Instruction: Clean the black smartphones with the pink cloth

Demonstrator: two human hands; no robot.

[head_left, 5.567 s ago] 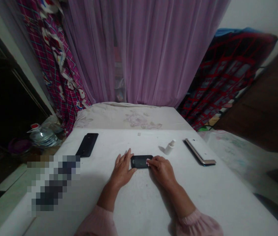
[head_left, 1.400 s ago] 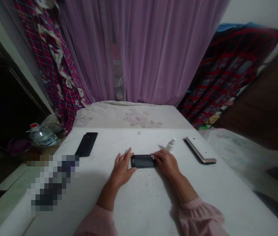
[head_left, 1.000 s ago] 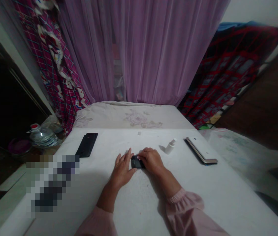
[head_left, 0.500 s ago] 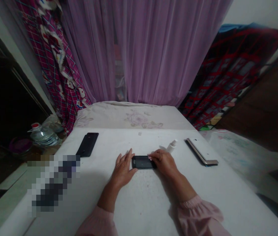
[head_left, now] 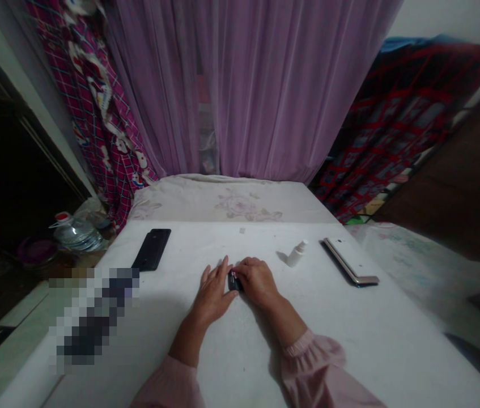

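A black smartphone [head_left: 234,283] lies flat on the white-covered table, screen up, its right part hidden by my right hand. My left hand [head_left: 212,293] holds its left end, with thumb and forefinger at the two corners and the other fingers stretched out. Over the screen, near that left end, my right hand [head_left: 258,282] is closed with fingertips pinched. Between them shows a bit of a small pink-and-white piece [head_left: 234,273], too small to tell its kind. Beyond my right hand stands a small white spray bottle [head_left: 295,255].
Dark phones [head_left: 153,249] lie at the left, partly overlapping. A stack of phones with a white one on top [head_left: 347,258] is at the right. Left of the table stands a clear water jug [head_left: 77,233]. Purple curtains [head_left: 265,90] hang behind the table. A patch at the lower left is blurred out.
My right hand has slid left along the phone's screen with the pink-and-white piece, from the right end to near my left hand. My left hand and the phone have stayed put.
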